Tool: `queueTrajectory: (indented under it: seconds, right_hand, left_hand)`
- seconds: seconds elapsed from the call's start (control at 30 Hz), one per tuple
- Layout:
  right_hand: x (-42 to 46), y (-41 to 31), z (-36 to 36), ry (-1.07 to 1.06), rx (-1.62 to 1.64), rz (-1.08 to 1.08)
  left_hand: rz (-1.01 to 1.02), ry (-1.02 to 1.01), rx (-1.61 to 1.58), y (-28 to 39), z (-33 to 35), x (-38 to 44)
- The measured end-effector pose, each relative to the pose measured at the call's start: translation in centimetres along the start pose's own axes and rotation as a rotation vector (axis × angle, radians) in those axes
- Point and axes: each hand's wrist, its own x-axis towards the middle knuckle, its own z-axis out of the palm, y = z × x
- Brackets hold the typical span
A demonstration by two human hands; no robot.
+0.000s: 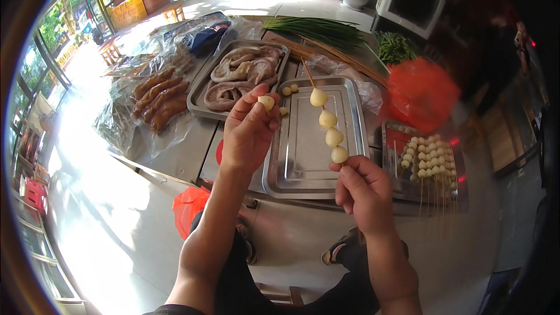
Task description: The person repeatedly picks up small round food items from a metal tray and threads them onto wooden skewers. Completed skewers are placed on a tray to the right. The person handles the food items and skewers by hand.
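My right hand grips the lower end of a bamboo skewer that leans up and away over the tray. Several pale peeled bulbs, which look like single-clove garlic, are threaded along it; the lowest sits just above my fingers. Between thumb and fingers, my left hand pinches one more small bulb, apart from the skewer. Beneath both hands lies a shallow stainless steel tray. Three loose bulbs are by its left edge, partly behind my left hand.
Left stands a tray of pale coiled meat, resembling intestines, beside brown cooked meat pieces on plastic. Behind lie bamboo skewers and long green chives. To the right are a red plastic bag and finished-looking skewers of bulbs in another tray.
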Motion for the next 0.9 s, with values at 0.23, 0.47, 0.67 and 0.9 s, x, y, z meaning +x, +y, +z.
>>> queueTrajectory:
  seconds: [0.23,0.47,0.67,0.9]
  right_hand:
    - [0.3,0.1,1.8,-0.027,-0.026,0.055]
    - [0.1,1.0,1.2,-0.094,0.033,-0.031]
    - [0.1,1.0,0.9,-0.195,-0.021,-0.048]
    - [-0.8,0.8,2.4,-0.100,0.012,0.082]
  left_hand:
    - [-0.014,0.044,0.042,1.4,-0.3,-0.1]
    - [-0.015,0.162,0.066,0.7,0.6,-0.3]
    - [0.015,0.056,0.043,1.0,0.1,-0.2]
    - [-0.089,0.084,-0.081,0.7,-1.4,0.0]
